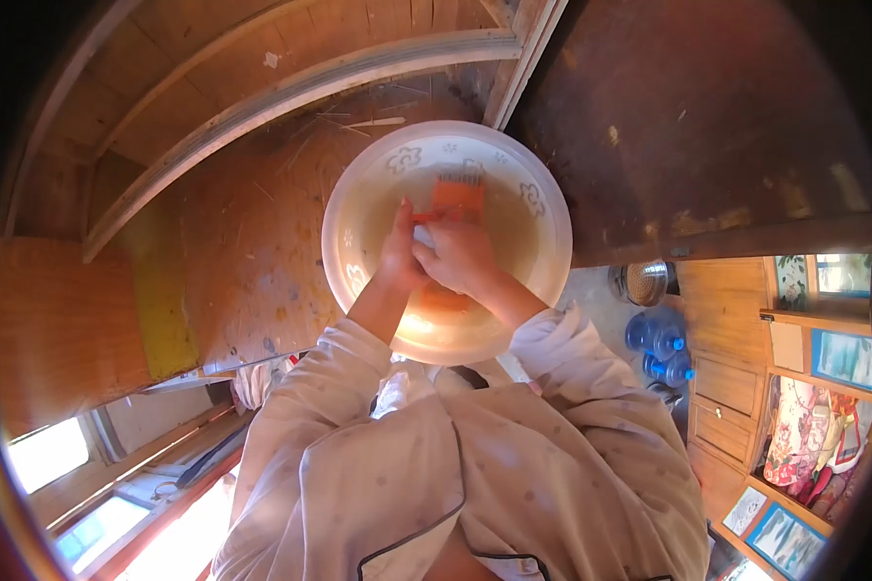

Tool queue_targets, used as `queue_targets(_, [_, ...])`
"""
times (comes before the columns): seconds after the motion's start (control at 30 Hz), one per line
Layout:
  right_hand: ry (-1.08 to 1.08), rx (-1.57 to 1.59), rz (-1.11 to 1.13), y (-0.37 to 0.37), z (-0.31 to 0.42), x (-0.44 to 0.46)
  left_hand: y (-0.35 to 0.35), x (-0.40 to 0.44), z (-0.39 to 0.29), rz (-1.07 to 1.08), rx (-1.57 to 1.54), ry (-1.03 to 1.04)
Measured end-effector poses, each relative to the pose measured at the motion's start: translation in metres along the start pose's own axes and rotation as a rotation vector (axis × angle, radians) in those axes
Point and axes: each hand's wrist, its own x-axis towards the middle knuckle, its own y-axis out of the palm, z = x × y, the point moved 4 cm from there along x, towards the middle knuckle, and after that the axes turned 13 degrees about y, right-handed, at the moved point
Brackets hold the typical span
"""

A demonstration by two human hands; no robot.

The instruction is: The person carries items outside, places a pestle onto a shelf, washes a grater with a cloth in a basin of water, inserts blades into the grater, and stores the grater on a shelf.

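A round, pale basin [337,281] with grey flower patterns holds cloudy water. Over its middle, my left hand [402,254] and my right hand [460,257] are pressed together, both closed. An orange flat thing [458,197], with a dark, comb-like edge at its far end, reaches out beyond my right hand. More orange shows in the water below my wrists. A small whitish piece [422,235] is squeezed between my hands. My fingers and the water hide much of the orange thing, and its kind is unclear.
The basin rests by a worn wooden surface [252,242] with scattered straw-like bits. A curved wooden frame [291,111] rises behind it. At right are a dark panel [707,126], blue water jugs [657,334], a woven-looking round container [641,283] and a wooden cabinet [727,358].
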Motion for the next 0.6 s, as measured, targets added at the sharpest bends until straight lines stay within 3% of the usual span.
queue_targets(0.03, [-0.010, -0.023, 0.097, 0.004, -0.005, -0.003, -0.005, -0.002, 0.003, -0.046, 0.047, 0.004])
queue_targets(0.1, [-0.085, 0.119, 0.080, -0.003, -0.013, -0.020, -0.012, 0.002, 0.000, -0.049, 0.062, 0.016])
queue_targets(0.17, [0.046, 0.212, 0.049, -0.020, -0.027, -0.020, -0.021, 0.012, -0.018, 0.032, -0.013, 0.040])
queue_targets(0.23, [0.403, 0.270, 0.016, -0.041, -0.044, -0.019, -0.012, 0.003, -0.038, -0.020, 0.010, 0.029])
queue_targets(0.3, [0.365, 0.143, -0.008, -0.045, -0.063, -0.006, -0.027, 0.010, -0.049, 0.049, 0.009, -0.031])
queue_targets(0.37, [0.238, -0.107, -0.141, -0.024, -0.081, 0.001, -0.026, 0.008, -0.042, -0.064, 0.161, 0.003])
queue_targets(0.47, [0.175, -0.603, 0.177, -0.002, -0.077, 0.000, -0.029, 0.004, -0.034, -0.062, 0.228, 0.019])
queue_targets(0.57, [0.245, -0.493, 0.276, 0.007, -0.100, 0.021, -0.037, 0.002, -0.025, -0.056, 0.181, 0.029])
queue_targets(0.6, [0.265, -0.274, 0.240, -0.001, -0.099, 0.023, -0.036, 0.004, -0.025, -0.060, 0.160, 0.040])
